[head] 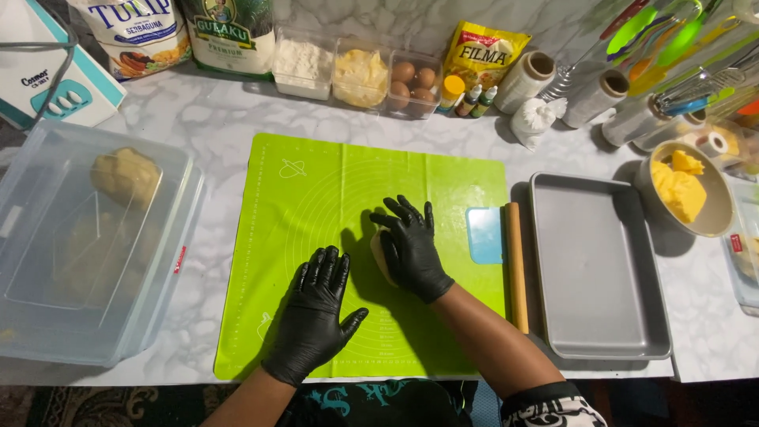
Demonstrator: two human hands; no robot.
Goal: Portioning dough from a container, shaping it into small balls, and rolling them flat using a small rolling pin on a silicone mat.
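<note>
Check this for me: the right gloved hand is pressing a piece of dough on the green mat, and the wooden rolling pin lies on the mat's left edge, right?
Not quite. The right hand does press the piece of dough on the green mat, but the wooden rolling pin lies along the mat's right edge, beside the light blue scraper, as the head view shows.

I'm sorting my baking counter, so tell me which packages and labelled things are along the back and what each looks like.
White flour bag with blue lettering: back left, soft, bulging.
Green and white sugar bag: right of it, upright.
Yellow and red pouch: back centre, leaning on the wall.
White and teal box: far left corner.
Small dropper bottles: before the pouch.
</note>
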